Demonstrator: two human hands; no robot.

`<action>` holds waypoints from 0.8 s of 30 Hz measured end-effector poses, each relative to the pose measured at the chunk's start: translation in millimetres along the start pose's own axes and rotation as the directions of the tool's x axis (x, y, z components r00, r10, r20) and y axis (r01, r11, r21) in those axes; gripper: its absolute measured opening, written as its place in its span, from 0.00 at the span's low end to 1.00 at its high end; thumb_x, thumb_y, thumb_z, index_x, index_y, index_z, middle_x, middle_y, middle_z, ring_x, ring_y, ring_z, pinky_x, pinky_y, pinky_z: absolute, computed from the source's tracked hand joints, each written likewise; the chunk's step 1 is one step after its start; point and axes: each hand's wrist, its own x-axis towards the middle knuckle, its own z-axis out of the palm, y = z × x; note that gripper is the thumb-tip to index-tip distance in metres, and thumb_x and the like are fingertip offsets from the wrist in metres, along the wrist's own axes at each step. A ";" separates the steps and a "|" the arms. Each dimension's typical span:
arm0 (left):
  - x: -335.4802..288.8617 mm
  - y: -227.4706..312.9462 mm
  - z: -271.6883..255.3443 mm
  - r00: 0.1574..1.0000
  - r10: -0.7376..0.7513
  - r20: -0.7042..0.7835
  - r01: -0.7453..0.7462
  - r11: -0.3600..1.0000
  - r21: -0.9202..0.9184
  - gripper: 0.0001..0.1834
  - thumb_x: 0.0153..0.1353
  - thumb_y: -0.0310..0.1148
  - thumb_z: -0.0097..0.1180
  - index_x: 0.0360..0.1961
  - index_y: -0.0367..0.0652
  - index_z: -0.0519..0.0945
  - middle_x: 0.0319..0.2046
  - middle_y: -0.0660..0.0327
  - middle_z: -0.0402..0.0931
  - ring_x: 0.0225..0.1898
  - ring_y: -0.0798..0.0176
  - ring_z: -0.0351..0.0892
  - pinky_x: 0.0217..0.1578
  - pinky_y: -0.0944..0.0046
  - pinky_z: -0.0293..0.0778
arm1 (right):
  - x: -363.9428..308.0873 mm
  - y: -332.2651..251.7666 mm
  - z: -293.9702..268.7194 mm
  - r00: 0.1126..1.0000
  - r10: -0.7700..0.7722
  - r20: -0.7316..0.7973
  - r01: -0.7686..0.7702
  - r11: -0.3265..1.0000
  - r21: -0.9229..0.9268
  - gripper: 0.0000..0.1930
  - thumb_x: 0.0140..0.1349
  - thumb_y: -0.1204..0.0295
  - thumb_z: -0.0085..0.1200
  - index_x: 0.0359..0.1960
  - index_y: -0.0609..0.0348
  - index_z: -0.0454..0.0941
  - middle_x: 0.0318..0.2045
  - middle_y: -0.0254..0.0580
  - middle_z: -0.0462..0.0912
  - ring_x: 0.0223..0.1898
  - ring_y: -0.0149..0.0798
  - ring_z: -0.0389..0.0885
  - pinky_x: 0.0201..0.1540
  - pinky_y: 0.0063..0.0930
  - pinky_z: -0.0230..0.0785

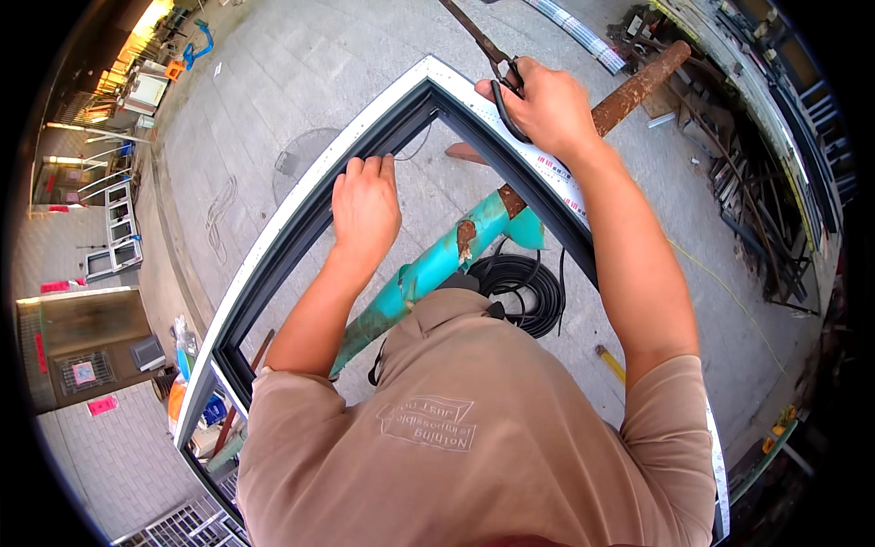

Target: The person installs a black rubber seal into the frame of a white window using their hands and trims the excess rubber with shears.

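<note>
While the left hand (pixel 366 205) lies against the dark inner edge of the frame (pixel 305 205), the right hand (pixel 551 105) is closed around the handles of a pair of black scissors (pixel 493 53). The fingers of the left hand are side by side and bent over this edge, a little to the left of the far corner; since the thumb is hidden, I cannot tell whether they pinch something or only press. The right hand is above the right side of the frame, near the same corner, and the scissors point away from the person, to the upper left.

The frame, white on the outside and dark inside, is in front of the person and reaches around both sides of the body. Beneath it passes a rusty pipe (pixel 643 87), which is wrapped with a torn turquoise covering (pixel 447 260) on its nearer part. Through the opening of the frame one sees a coil of black hose or cable (pixel 544 292) on the grey floor (pixel 251 87), and to its right a yellow stick (pixel 611 363). A round wire guard (pixel 296 164) is on the floor, outside the left side of the frame.
</note>
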 end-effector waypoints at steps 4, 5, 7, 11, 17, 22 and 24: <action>0.7 2.8 4.8 0.999 -0.032 0.004 0.032 0.999 -0.017 0.27 0.64 0.22 0.56 0.65 0.36 0.85 0.45 0.56 0.82 0.48 0.51 0.80 0.47 0.52 0.78 | 0.5 2.4 4.8 0.999 -0.036 -0.030 0.036 0.999 0.028 0.42 0.66 0.27 0.60 0.40 0.64 0.86 0.32 0.59 0.90 0.41 0.64 0.91 0.48 0.55 0.81; 1.5 2.8 4.5 0.999 -0.038 0.016 0.038 0.999 -0.022 0.27 0.64 0.22 0.56 0.66 0.35 0.85 0.45 0.56 0.81 0.48 0.50 0.80 0.47 0.52 0.78 | 0.4 1.3 4.7 0.999 -0.039 -0.021 0.040 0.999 0.029 0.42 0.66 0.27 0.60 0.40 0.64 0.85 0.32 0.59 0.90 0.41 0.63 0.91 0.48 0.55 0.81; -0.5 4.4 6.3 0.999 -0.031 0.031 0.031 1.000 -0.006 0.28 0.64 0.22 0.56 0.66 0.35 0.84 0.46 0.55 0.81 0.49 0.50 0.80 0.47 0.52 0.79 | 0.0 3.7 6.4 0.999 -0.029 -0.019 0.030 0.999 0.023 0.42 0.66 0.27 0.60 0.40 0.64 0.85 0.32 0.59 0.90 0.40 0.63 0.91 0.48 0.55 0.81; -7.7 6.8 7.8 0.999 -0.030 -0.024 0.030 1.000 0.000 0.26 0.64 0.21 0.56 0.65 0.36 0.85 0.51 0.55 0.83 0.50 0.49 0.82 0.49 0.52 0.81 | -0.8 1.4 0.1 0.999 -0.006 0.033 0.005 1.000 0.013 0.42 0.66 0.27 0.60 0.41 0.65 0.86 0.32 0.59 0.90 0.40 0.64 0.91 0.47 0.55 0.81; -6.1 4.4 8.2 0.991 -0.131 -0.027 0.125 0.981 -0.147 0.24 0.64 0.20 0.58 0.62 0.35 0.87 0.55 0.56 0.84 0.50 0.48 0.83 0.53 0.49 0.82 | 0.9 3.7 4.0 1.000 -0.002 0.006 0.002 1.000 0.024 0.43 0.65 0.26 0.60 0.41 0.64 0.86 0.33 0.59 0.90 0.41 0.64 0.91 0.48 0.55 0.81; -12.5 9.2 7.0 0.983 -0.183 -0.026 0.177 0.972 -0.154 0.25 0.64 0.19 0.58 0.62 0.39 0.88 0.55 0.58 0.84 0.50 0.49 0.82 0.52 0.50 0.84 | 1.4 2.6 1.9 1.000 0.013 0.008 -0.013 1.000 0.014 0.42 0.65 0.26 0.61 0.42 0.64 0.86 0.33 0.60 0.90 0.42 0.64 0.91 0.48 0.55 0.81; -17.9 3.6 5.8 0.981 -0.193 -0.021 0.187 0.970 -0.158 0.25 0.64 0.19 0.58 0.62 0.41 0.88 0.55 0.59 0.84 0.50 0.49 0.82 0.52 0.51 0.84 | 0.1 5.0 3.7 1.000 0.002 -0.009 -0.002 1.000 0.018 0.42 0.65 0.27 0.61 0.41 0.64 0.87 0.33 0.60 0.90 0.42 0.64 0.91 0.48 0.54 0.82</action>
